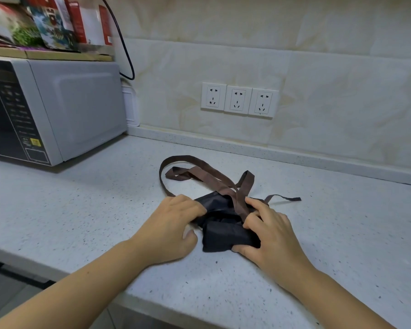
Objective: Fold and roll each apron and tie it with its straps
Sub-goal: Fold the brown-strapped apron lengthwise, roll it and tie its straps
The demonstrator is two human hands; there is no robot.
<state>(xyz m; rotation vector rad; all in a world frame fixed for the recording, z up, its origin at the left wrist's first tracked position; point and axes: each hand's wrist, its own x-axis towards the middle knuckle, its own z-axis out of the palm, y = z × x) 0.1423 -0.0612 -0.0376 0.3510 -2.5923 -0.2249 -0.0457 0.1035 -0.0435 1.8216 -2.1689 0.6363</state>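
My left hand (pixel 173 224) and right hand (pixel 268 231) both clutch the half-rolled apron (pixel 226 236); soft, light, likely springy, so I'd grip the roll's ends; straps (pixel 199 172) trail far, loose.

speckled countertop (pixel 318 233), marble-tiled wall (pixel 330 67), microwave (pixel 57 108)

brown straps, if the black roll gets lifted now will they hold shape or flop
Probably floppy: the straps lie in loose, twisted loops on the counter, so they'd dangle. Likely light, being thin flat ribbon. The apron roll may loosen, since the right hand grips it and nothing ties it yet.
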